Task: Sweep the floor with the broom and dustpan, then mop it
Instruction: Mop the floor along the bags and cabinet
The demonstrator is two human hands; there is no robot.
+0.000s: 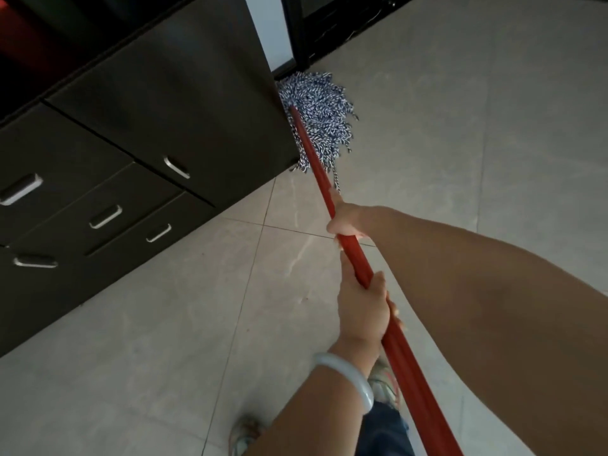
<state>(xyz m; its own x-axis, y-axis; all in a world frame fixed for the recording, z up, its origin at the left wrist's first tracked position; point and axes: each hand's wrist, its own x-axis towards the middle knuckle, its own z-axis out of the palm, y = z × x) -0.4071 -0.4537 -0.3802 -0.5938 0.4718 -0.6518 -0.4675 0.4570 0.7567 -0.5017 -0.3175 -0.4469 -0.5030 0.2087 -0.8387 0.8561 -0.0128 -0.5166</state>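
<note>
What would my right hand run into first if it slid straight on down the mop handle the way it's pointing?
Following the red mop handle, the right hand would likely first meet the blue-and-white mop head, spread on the tiled floor against the dark cabinet corner. Nothing else shows in between, though depth is uncertain.

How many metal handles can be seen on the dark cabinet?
5. On the dark cabinet: one silver metal handle on the door, one far left, one lower left, and two on the stacked drawers. More may lie outside the frame.
</note>
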